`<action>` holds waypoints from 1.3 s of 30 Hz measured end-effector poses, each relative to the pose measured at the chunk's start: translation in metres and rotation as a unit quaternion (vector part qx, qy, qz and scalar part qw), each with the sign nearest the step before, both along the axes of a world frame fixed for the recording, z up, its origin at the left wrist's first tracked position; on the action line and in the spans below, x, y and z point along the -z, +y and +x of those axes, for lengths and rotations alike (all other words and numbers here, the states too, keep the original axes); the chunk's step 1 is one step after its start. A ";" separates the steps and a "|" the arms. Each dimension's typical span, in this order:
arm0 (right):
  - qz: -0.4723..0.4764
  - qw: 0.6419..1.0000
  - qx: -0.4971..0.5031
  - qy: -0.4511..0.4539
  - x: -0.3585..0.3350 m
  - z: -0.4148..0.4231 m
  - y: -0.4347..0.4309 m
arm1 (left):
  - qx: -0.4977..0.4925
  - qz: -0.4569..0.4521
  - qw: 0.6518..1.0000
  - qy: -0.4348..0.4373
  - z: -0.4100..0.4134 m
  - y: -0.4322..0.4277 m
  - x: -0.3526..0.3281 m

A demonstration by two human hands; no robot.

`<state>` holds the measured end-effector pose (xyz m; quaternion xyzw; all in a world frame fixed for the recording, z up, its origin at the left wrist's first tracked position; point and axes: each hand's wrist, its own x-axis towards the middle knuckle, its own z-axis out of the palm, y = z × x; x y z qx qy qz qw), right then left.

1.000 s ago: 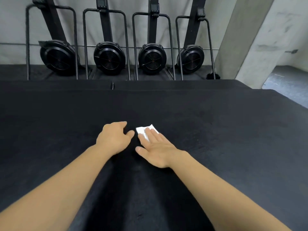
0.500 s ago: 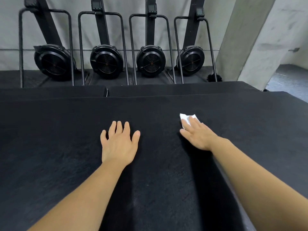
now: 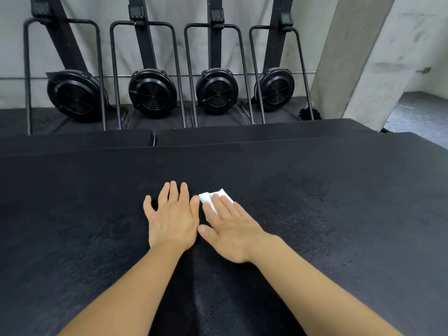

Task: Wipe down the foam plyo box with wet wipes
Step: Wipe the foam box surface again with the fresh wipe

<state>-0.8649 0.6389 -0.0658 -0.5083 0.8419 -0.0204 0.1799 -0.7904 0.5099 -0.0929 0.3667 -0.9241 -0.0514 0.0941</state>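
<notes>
A right hand [image 3: 230, 235] presses a wet wipe [image 3: 211, 198] under straight fingers [image 3: 226, 204] atop the foam plyo box [image 3: 339, 226], beside the flat, empty left hand [image 3: 173, 220]; open surface lies rightward.

This is a gym. Four black rowing machines [image 3: 152, 93] stand on end in a row, with their round flywheel housings low and small monitors up high. Behind them is a bare pale wall [image 3: 101, 52], and to their right a concrete pillar [image 3: 358, 57]. Dark matting [image 3: 14, 120] lies beneath them. In front of them sit black padded blocks [image 3: 254, 132] and the wide foam plyo box [image 3: 97, 238].
</notes>
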 end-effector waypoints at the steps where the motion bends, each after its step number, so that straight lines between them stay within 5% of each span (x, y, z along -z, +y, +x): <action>1: -0.004 1.000 -0.010 -0.009 -0.002 -0.005 -0.002 | 0.001 0.001 1.000 0.000 0.000 0.000 0.000; 9: -0.065 0.994 0.089 0.014 0.003 -0.093 -0.007 | 0.000 0.000 1.000 0.005 -0.001 -0.002 0.004; 19: -0.026 0.974 0.224 0.017 0.004 -0.143 0.011 | -0.001 0.003 1.000 0.002 -0.001 0.000 0.003; 28: -0.033 0.998 0.045 -0.008 0.004 -0.018 -0.037 | 0.003 0.006 1.000 -0.011 0.000 0.001 0.000; 34: -0.047 0.998 -0.005 -0.042 0.001 -0.049 -0.038 | 0.002 0.000 1.000 -0.007 0.000 0.000 0.002; 39: -0.117 0.990 0.074 0.015 0.007 -0.122 -0.026 | -0.004 -0.006 1.000 -0.001 -0.003 -0.002 0.006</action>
